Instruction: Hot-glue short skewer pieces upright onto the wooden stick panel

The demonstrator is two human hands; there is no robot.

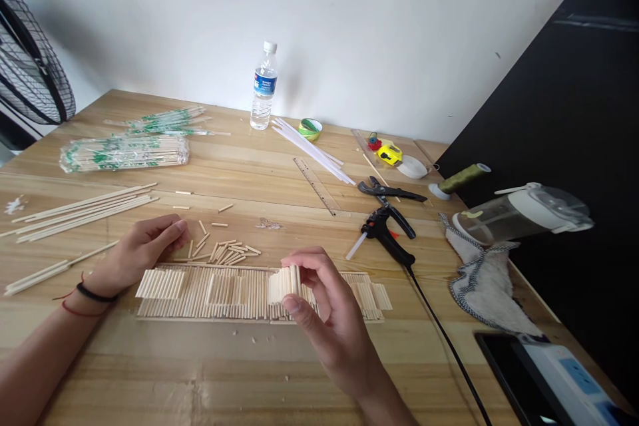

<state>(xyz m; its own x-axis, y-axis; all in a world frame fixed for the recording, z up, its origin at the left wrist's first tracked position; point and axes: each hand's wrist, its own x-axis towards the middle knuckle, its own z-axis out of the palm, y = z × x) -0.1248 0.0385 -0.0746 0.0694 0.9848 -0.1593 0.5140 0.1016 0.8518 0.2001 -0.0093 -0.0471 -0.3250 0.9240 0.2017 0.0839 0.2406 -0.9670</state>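
Left limb: one bare left forearm, entering at the lower left corner and slanting up to the right, wrist nearly straight, ending in a bare left hand with fingers curled inward and thumb laid along the bent forefinger. Right limb: one bare right forearm, rising leftward from the bottom edge, with a bare right hand in a pinch grip, forefinger arched above, thumb extended below, the two tips apart.
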